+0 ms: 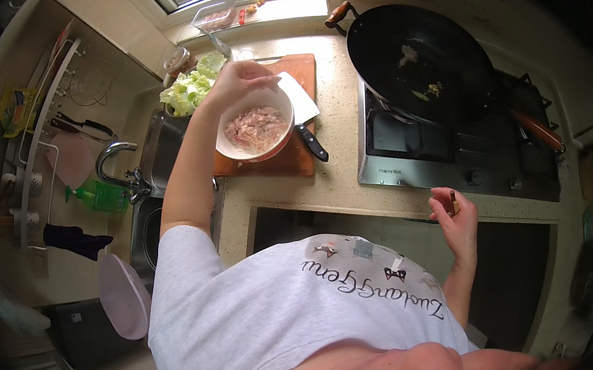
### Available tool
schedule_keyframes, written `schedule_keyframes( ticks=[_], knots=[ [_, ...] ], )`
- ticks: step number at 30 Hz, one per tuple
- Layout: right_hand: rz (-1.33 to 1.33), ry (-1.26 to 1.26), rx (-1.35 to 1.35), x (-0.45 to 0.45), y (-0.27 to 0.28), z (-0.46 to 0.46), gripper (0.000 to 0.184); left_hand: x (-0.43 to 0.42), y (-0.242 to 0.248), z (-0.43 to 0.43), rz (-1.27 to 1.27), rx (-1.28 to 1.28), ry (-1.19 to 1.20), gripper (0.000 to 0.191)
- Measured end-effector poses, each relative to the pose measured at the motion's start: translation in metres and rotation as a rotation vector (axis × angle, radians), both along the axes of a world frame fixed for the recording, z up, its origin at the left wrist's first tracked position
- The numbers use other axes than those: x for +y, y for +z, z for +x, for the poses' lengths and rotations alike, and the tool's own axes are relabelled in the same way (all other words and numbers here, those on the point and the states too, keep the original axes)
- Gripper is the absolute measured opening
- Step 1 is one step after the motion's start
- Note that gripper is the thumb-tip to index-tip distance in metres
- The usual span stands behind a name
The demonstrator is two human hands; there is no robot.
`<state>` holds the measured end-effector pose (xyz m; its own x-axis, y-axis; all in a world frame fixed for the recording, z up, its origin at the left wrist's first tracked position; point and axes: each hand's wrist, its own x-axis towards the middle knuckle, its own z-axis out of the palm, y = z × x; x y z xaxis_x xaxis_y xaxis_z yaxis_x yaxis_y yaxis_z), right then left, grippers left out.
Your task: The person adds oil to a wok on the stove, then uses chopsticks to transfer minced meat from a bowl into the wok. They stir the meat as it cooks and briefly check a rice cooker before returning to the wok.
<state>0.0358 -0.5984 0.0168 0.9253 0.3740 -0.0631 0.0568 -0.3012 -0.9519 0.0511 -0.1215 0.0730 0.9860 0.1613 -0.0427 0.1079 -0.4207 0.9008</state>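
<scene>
My left hand [248,83] is over the far rim of a white bowl [221,151] of cut raw meat [256,128]. Its fingers point right, close together; whether they grip anything is hidden. The bowl rests on a wooden cutting board [294,170]. Beside it on the board lies a cleaver [301,97], its black handle [312,142] towards me. In front of the stove, my right hand [455,220] has its fingers curled around a slim wooden utensil [454,202], seen nearly end-on.
A black wok [420,56] with small food bits sits on the gas stove [413,172], its wooden handle [539,130] pointing right. Leafy greens [188,91] stand left of the bowl, near a glass jar [179,61]. Further left are the sink [161,146], faucet [115,150] and green bottle [104,196].
</scene>
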Motion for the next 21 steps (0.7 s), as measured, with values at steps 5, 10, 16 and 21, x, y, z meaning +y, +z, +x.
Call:
schedule_keyframes(
  ticks=[5, 10, 16, 21],
  knots=[
    [0.023, -0.081, 0.011, -0.022, -0.004, -0.006, 0.020, -0.087, 0.036, 0.071, 0.256, -0.242, -0.215, 0.026],
    [0.006, -0.162, -0.001, -0.050, -0.008, -0.014, 0.021, -0.173, 0.023, 0.154, 0.619, -0.124, -0.434, 0.014],
    [0.021, -0.294, 0.038, -0.079, -0.012, -0.029, 0.021, -0.204, -0.001, 0.206, 0.963, 0.149, -0.541, 0.029],
    [0.018, -0.328, 0.040, -0.086, -0.011, -0.032, 0.020, -0.180, 0.019, 0.197, 0.847, -0.070, -0.303, 0.024]
  ],
)
